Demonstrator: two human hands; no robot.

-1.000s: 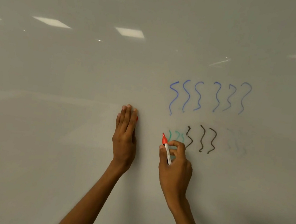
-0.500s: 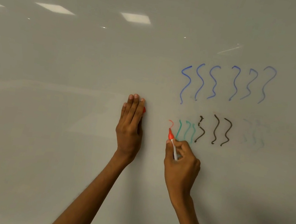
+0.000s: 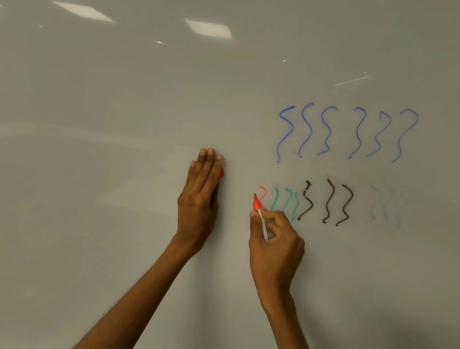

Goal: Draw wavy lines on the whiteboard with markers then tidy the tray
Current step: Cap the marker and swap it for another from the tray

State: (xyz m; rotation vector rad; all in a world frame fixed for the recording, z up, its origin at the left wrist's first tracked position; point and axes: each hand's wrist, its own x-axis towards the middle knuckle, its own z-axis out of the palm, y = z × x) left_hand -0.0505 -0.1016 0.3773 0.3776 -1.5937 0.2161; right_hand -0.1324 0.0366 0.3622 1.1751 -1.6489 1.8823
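Observation:
The whiteboard fills the head view. My right hand pinches a red marker, whose tip touches the board at the lower end of a short red curve. Right of that curve are green wavy lines, then dark brown ones, then faint smudged ones. A row of several blue wavy lines runs above them. My left hand rests flat on the board with its fingers straight, left of the red curve. A bit of red cap peeks out from under it.
Ceiling lights reflect in the board's upper part. The board's left half and lower area carry no marks. No tray shows in this view.
A red curve has appeared left of the green lines, and the marker tip has moved down along it. My left hand has stayed flat on the board.

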